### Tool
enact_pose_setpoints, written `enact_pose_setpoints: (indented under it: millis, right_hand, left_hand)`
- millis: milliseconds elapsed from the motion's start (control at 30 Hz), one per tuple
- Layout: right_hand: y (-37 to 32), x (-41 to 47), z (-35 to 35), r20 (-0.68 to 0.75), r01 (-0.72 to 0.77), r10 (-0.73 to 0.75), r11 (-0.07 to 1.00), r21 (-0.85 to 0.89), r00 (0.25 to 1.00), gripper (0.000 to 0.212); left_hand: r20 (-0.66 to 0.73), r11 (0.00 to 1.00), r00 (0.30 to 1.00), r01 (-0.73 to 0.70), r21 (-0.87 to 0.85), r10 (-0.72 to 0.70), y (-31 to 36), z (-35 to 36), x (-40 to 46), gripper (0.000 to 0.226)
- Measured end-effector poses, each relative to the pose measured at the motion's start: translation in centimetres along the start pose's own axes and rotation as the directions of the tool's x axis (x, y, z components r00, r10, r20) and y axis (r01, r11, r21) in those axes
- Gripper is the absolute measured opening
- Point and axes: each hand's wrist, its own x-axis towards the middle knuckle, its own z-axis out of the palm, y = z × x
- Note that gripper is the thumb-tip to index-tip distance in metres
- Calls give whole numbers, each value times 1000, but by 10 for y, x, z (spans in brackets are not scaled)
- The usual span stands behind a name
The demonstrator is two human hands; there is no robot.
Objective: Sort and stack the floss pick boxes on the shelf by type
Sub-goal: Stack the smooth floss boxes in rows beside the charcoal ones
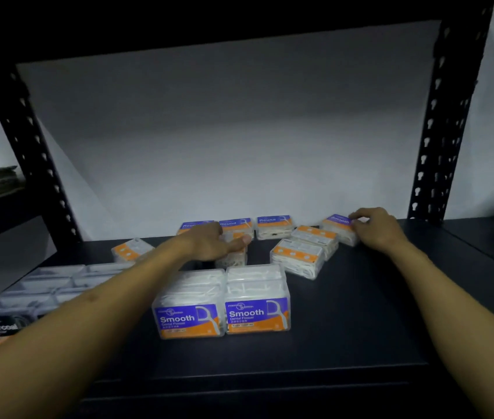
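Two stacks of Smooth boxes [223,316] stand side by side at the shelf's front centre. Three Round boxes [272,226] line the back wall. My left hand [212,241] rests over a loose box [233,258] in the middle, fingers curled on it. My right hand [375,228] grips a tilted Smooth box [337,229] at the back right. Two more boxes [300,255] lie loose between my hands, and another box [131,251] lies at the left. Charcoal boxes [1,326] sit in a block at the front left.
The dark shelf board [360,328] has black perforated uprights at the left [31,152] and right [439,131]. A white wall closes the back. The shelf's front lip [254,385] runs below the stacks.
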Motion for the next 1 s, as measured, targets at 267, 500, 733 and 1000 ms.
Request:
enact_pose_setpoints:
  millis: [267, 500, 733, 1000]
  right_hand:
    - [-6, -12, -2, 77, 66, -65, 998, -10, 995, 41]
    - [-1, -10, 6, 69, 106, -102, 992, -67, 992, 40]
    - [0, -13, 7, 106, 122, -109, 985, -122, 988, 53]
    - [0, -17, -3, 87, 87, -80, 993, -82, 993, 88]
  left_hand:
    - [-48, 999, 999, -8, 36, 10, 8, -13, 10, 51]
    - [94, 945, 996, 43, -324, -13, -16, -31, -1, 41]
    - [70, 874, 997, 67, -481, -38, -29, -21, 0, 37]
    - [-32, 984, 999, -47, -173, 42, -28, -21, 9, 41]
